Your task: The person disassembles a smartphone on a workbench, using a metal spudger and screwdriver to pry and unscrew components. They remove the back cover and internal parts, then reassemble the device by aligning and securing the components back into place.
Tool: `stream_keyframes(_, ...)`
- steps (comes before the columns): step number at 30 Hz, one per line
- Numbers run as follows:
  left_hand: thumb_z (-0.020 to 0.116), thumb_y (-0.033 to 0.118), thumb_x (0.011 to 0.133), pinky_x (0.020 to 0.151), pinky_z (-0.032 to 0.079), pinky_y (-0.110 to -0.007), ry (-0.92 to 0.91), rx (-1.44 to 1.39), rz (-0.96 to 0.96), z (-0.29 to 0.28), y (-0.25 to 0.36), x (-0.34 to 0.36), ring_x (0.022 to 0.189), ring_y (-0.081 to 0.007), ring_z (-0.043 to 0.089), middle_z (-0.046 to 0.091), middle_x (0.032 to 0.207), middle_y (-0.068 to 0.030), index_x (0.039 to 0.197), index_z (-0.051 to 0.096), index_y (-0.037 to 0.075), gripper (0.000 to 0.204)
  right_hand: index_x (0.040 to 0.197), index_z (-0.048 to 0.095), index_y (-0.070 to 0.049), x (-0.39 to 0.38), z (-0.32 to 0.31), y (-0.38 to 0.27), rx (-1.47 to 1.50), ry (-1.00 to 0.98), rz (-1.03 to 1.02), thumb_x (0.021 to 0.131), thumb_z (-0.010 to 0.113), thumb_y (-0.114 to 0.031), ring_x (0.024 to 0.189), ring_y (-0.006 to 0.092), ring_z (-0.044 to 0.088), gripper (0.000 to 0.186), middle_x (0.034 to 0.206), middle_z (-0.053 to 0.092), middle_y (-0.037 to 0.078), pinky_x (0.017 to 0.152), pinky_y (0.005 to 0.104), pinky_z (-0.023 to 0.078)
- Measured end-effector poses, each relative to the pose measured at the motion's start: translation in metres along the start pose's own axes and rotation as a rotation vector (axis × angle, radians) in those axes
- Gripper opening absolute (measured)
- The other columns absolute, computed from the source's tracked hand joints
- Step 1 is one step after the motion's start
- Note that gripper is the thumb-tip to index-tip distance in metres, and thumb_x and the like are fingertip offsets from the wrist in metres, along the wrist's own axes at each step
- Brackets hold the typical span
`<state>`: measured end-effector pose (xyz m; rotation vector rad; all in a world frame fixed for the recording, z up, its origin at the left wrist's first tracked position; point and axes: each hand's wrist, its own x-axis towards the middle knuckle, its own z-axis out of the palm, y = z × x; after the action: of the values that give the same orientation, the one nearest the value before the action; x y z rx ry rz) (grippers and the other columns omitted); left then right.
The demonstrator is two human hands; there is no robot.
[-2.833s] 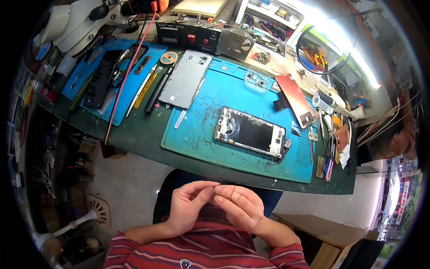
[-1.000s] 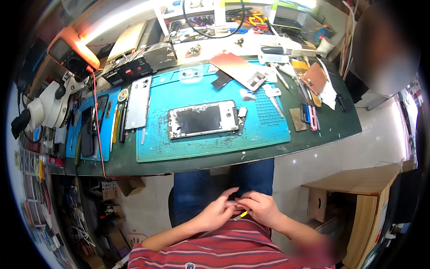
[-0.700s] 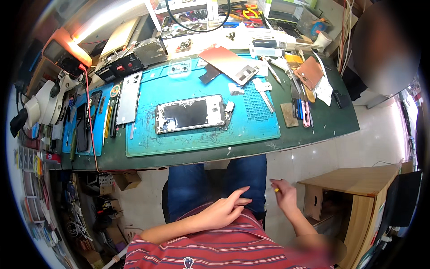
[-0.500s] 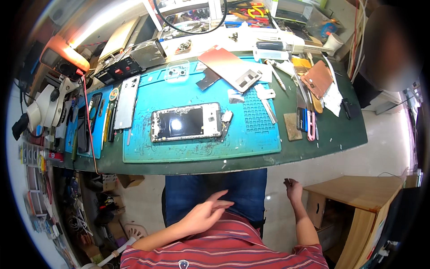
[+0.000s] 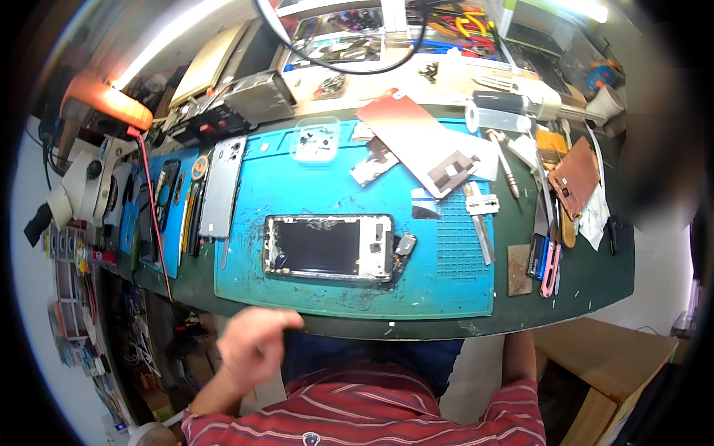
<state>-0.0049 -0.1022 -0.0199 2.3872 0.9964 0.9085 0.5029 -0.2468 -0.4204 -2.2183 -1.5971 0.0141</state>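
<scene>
Just in front of the bench edge, my left hand [image 5: 256, 346] is raised and slightly blurred. Its fingers are curled in, one finger points right, and nothing shows in it. My right forearm [image 5: 519, 358] runs under the bench edge, which hides that hand. Beyond my left hand, an opened phone [image 5: 321, 247] with a dark middle and white frame lies on the blue work mat [image 5: 349, 301]. A small loose module [image 5: 405, 244] sits at its right end. Behind are a clear plastic box [image 5: 315, 141] of small parts and a copper-coloured panel [image 5: 409, 137].
At left stand a silver phone panel [image 5: 222, 189], an orange multimeter [image 5: 106, 102] with a red lead, and a white microscope [image 5: 82, 178]. On the right lie a pink cutter [image 5: 550, 271], a flat brown block [image 5: 519, 269] and a screwdriver [image 5: 506, 165]. A wooden cabinet [image 5: 606, 349] stands at lower right.
My left hand has risen from my lap toward the bench edge, its fingers curling. My right hand, earlier pinching a small dark thing, has gone under the bench edge. The view has shifted.
</scene>
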Motion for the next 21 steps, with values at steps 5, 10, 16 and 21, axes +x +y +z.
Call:
stream_keyframes(5, 0.064, -0.002, 0.102, 0.070, 0.056, -0.033, 0.230, 0.079, -0.115, -0.012, -0.056, 0.014, 0.071, -0.0209, 0.070, 0.077, 0.083, -0.0110, 0.121, 0.072, 0.000, 0.020, 0.116, 0.073, 0.001, -0.100, -0.086, -0.006, -0.127, -0.236, 0.008, 0.104, 0.056, -0.022, 0.109, 0.0443, 0.067, 0.031, 0.119, 0.072, 0.024, 0.096, 0.0514, 0.052)
stream_keyframes(10, 0.074, -0.006, 0.094, 0.078, 0.056, -0.032, 0.223, 0.147, -0.058, -0.009, -0.063, 0.024, 0.088, -0.0220, 0.071, 0.076, 0.096, -0.0116, 0.113, 0.074, -0.001, 0.020, 0.106, 0.074, 0.000, -0.089, -0.257, -0.145, 0.539, -0.315, 0.193, 0.113, 0.049, -0.033, 0.073, 0.0301, 0.072, 0.042, 0.088, 0.077, 0.015, 0.070, 0.0382, 0.057)
stream_keyframes(16, 0.086, -0.004, 0.079, 0.076, 0.053, -0.036, 0.139, 0.128, 0.052, -0.006, -0.064, 0.032, 0.087, -0.0253, 0.067, 0.072, 0.098, -0.0077, 0.108, 0.077, 0.004, 0.031, 0.115, 0.075, -0.001, 0.060, -0.310, -0.313, 0.712, -0.164, -0.600, 0.097, 0.079, -0.034, 0.076, 0.0276, 0.075, 0.037, 0.096, 0.077, 0.014, 0.066, 0.0363, 0.059)
stream_keyframes(21, 0.086, 0.003, 0.080, 0.080, 0.053, -0.039, 0.147, 0.068, -0.030, -0.005, -0.071, 0.025, 0.088, -0.0268, 0.067, 0.071, 0.100, -0.0057, 0.111, 0.076, 0.006, 0.032, 0.115, 0.076, -0.001, 0.159, -0.264, -0.411, 0.846, -0.413, -0.716, 0.085, 0.084, -0.001, 0.080, 0.0245, 0.076, 0.031, 0.096, 0.078, 0.012, 0.065, 0.0324, 0.060)
